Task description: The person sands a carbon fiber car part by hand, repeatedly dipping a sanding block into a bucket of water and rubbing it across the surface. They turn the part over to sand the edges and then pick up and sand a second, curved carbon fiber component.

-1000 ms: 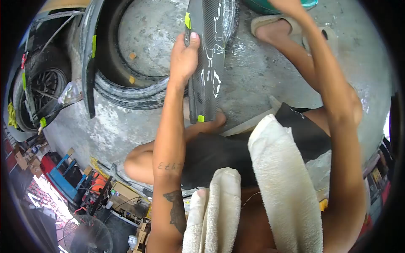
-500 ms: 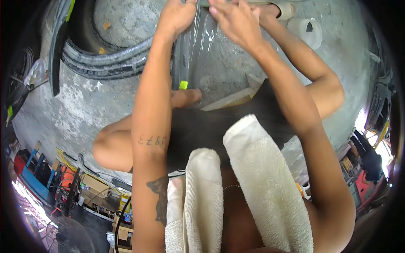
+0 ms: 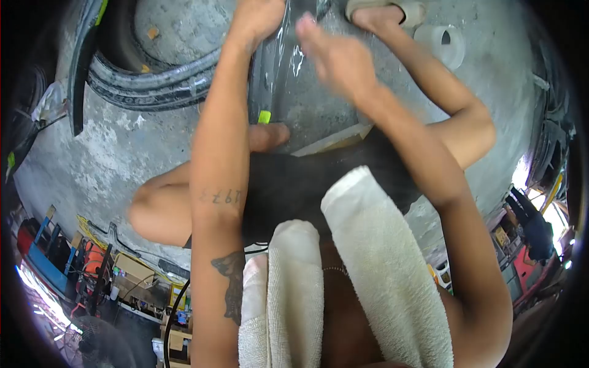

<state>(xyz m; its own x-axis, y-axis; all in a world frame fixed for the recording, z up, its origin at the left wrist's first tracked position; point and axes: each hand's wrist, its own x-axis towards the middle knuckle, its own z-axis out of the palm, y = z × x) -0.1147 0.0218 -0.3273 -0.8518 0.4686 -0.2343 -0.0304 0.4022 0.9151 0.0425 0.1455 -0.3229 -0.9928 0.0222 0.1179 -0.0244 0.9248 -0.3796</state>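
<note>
A dark, glossy carbon-patterned panel [image 3: 277, 67] with a yellow-green tape piece [image 3: 264, 116] on its lower end stands out at top centre, its far end cut off by the frame. My left hand [image 3: 260, 17] is closed on the panel's left edge near the top. Beside the panel's right side is my right hand [image 3: 340, 58], blurred, with its fingers smeared, so whether it holds something cannot be made out. A pale towel [image 3: 392, 251] hangs down in front of my chest.
A tyre [image 3: 153, 89] lies on the concrete floor at upper left, next to a dark curved strip [image 3: 80, 80]. At upper right stands a white round container [image 3: 453, 49]. A fan [image 3: 101, 343] and boxes are at lower left. A person [image 3: 531, 224] is at the far right.
The view has shifted, so the panel and my left hand sit higher in the frame. My right hand came from the teal basin to the panel, then moved slightly down and away from it.
</note>
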